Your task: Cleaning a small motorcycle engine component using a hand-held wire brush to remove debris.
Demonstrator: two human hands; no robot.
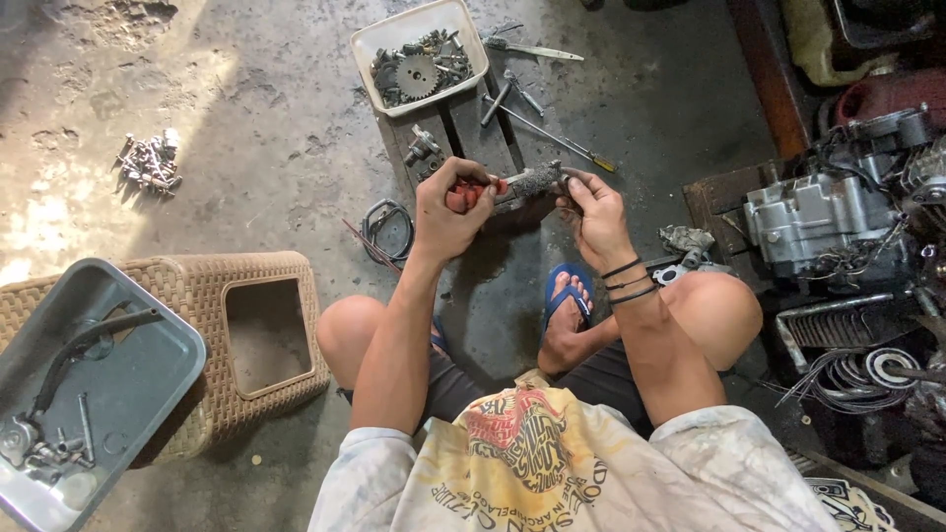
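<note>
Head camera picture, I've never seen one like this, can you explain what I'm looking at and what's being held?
The camera sits on a person's head and looks down at their own arms and knees; they squat on a concrete floor. The left hand grips a red-handled tool. The right hand holds a grimy metal part against it. Ahead lie a white tray of gears and bolts, loose screwdrivers, and a pile of bolts. At right sits an engine; at left, a grey tray rests on a wicker stool.
</note>
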